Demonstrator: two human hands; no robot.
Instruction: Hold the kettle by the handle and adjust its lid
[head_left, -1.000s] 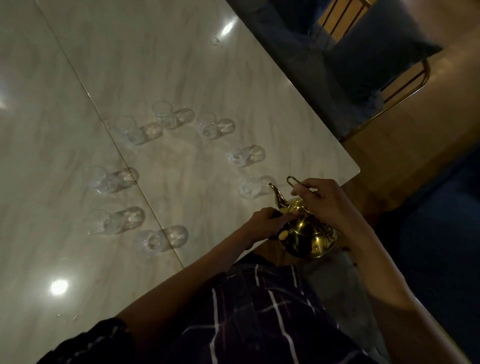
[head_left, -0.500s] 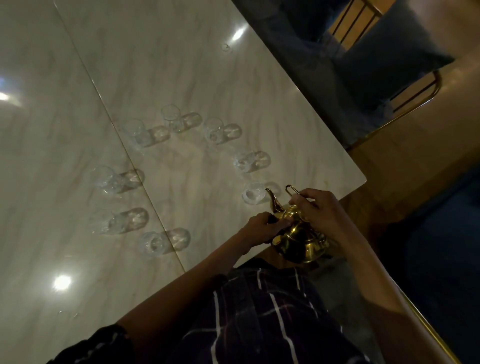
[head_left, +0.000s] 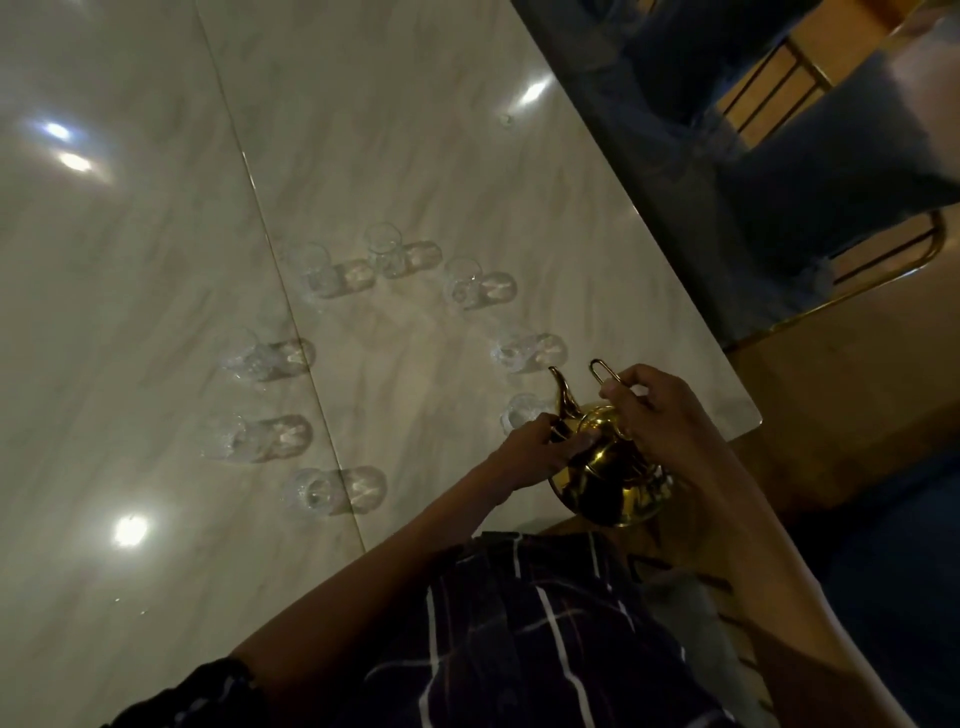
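At the near corner of the table (head_left: 519, 171), both hands are on a small golden teapot (head_left: 610, 478), which sits over the table edge, close to the body. Right hand (head_left: 660, 415): fingers curled round the thin wire handle (head_left: 605, 376), whose loop sticks up past the fingertips. Left hand (head_left: 540, 454): fingers bent against the upper front of the pot, beside the lid and just under the base of the spout (head_left: 563, 395); cannot tell whether it grips or only steadies. Spout points away from the body, toward the glasses. Whether the pot's base touches the table cannot be told; its lower half is seen against the dark floor side of the edge. Just beyond the left hand's fingertips stands the nearest glass (head_left: 522, 415), partly hidden by the spout and knuckles. Next glass (head_left: 514, 353) a little farther out from the right hand's fingers. Six more clear glasses stand in a loose ring to the left of and beyond the hands: three far (head_left: 462, 286) (head_left: 384, 249) (head_left: 317, 270), three to the left of the left forearm (head_left: 244, 358) (head_left: 228, 436) (head_left: 309, 491). All upright, each apart from its neighbours, contents not discernible in the dim light. Table is pale, marbled, glossy, with a seam (head_left: 291, 312) running through the ring. Beyond the right hand, off the table, a blue chair (head_left: 831, 171) with a gold frame. Below the hands, dark checked cloth (head_left: 545, 649) on the person's lap.
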